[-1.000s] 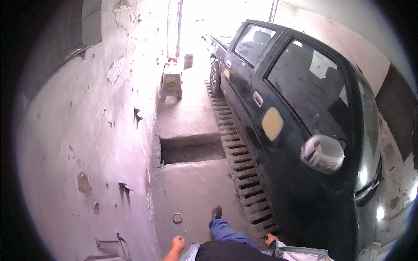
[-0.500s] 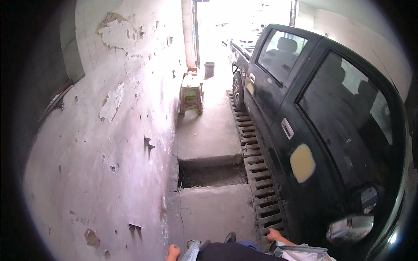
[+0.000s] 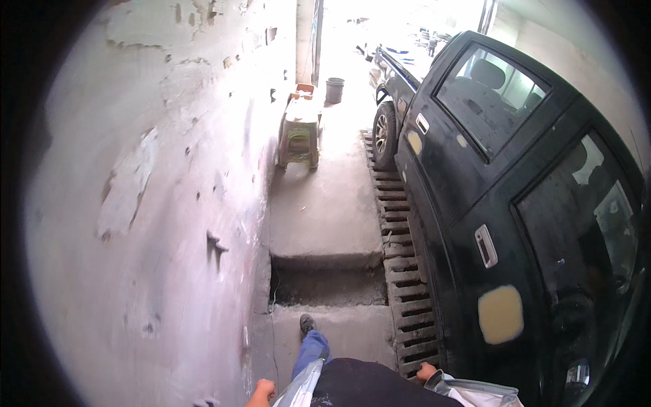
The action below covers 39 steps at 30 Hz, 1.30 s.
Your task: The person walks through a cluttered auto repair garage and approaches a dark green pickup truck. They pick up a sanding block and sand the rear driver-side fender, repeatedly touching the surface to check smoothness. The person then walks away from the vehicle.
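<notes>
At the lower edge, my left hand (image 3: 263,390) hangs beside my hip, nearest the scuffed wall (image 3: 183,271). Its fingers are curled into a loose fist, and nothing shows in them. My right hand (image 3: 426,371) is likewise closed with no object visible, low over the slotted grate (image 3: 415,332) and near the side of a dark pickup truck (image 3: 451,271). One shoe (image 3: 307,323) is stepped forward on the concrete, just short of a sunken gap (image 3: 329,283) across the floor.
Farther along the wall stands a plastic stool (image 3: 300,139) with an orange box (image 3: 304,90) at its far end. A dark bucket (image 3: 334,90) sits beyond, near the bright doorway. The truck door bears a beige patch (image 3: 501,314) below its handle (image 3: 485,245).
I have moved forward: the stool, the floor gap and the truck's rear wheel appear closer. One leg has swung ahead, and both hands stay low and closed.
</notes>
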Tool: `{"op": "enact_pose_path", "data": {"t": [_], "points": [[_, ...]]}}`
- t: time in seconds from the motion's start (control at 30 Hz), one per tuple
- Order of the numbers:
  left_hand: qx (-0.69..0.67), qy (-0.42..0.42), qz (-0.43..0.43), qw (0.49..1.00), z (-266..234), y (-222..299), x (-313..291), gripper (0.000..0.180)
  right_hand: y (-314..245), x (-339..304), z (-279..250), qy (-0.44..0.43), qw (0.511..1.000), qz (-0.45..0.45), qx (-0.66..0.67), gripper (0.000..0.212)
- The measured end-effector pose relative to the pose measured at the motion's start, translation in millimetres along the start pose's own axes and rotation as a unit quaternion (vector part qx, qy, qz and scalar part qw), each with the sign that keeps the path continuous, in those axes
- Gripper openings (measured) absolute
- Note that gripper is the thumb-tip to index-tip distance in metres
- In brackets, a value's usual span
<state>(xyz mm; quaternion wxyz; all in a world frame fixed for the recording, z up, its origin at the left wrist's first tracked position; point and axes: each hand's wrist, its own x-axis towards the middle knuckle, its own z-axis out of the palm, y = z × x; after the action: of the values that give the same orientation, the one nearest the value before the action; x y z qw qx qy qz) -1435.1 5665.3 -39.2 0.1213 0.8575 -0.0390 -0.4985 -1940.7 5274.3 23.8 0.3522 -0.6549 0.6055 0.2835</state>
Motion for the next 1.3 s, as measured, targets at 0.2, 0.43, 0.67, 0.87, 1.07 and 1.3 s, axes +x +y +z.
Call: {"op": "enact_pose_path", "data": {"t": [0.2, 0.43, 0.67, 0.87, 1.07, 1.3], "points": [[-0.013, 0.025, 0.129, 0.991, -88, 124, 123, 0.018, -68, 53, -63, 0.092, 0.991, 0.020, 0.099, 0.058], [-0.129, 0.112, 0.207, 0.963, -256, 412, 184, 0.023, -284, 86, -216, 0.211, 0.966, -0.040, 0.142, 0.056], [-0.241, 0.012, 0.169, 0.956, -288, 577, 225, 0.021, -370, 273, -276, 0.228, 0.952, -0.038, 0.202, 0.060], [-0.142, 0.037, 0.085, 0.985, -313, 688, 247, 0.017, -467, 430, -415, 0.228, 0.941, 0.007, 0.251, 0.065], [-0.220, 0.030, 0.190, 0.956, -352, 845, 297, 0.028, -648, 459, -634, 0.282, 0.889, -0.190, 0.305, 0.057], [-0.360, -0.189, 0.254, 0.877, -397, 1061, 288, 0.048, -862, 435, -738, -0.099, 0.757, -0.313, 0.565, 0.058]]}}
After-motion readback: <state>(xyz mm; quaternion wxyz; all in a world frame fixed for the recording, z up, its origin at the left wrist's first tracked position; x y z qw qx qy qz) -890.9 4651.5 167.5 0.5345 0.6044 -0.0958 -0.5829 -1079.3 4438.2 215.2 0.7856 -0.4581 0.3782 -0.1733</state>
